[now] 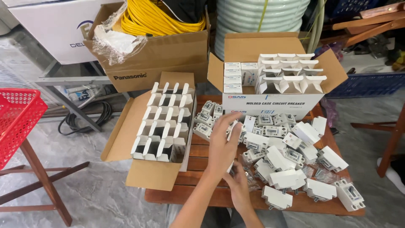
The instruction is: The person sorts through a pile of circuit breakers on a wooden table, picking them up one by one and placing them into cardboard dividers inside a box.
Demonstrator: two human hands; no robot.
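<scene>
My left hand reaches forward over a wooden slatted table, fingers spread, its tips at a white circuit breaker at the near edge of a pile of white breakers. My right hand sits lower, just behind and partly under the left hand, fingers curled next to small clear bags. Whether it holds anything is hidden. A brown carton with rows of small open white boxes lies left of the hands.
A white carton at the table's back holds more small boxes, some closed. Behind it stand a brown carton of yellow cable and a grey hose coil. A red basket rests on a stool at left; a blue crate is at right.
</scene>
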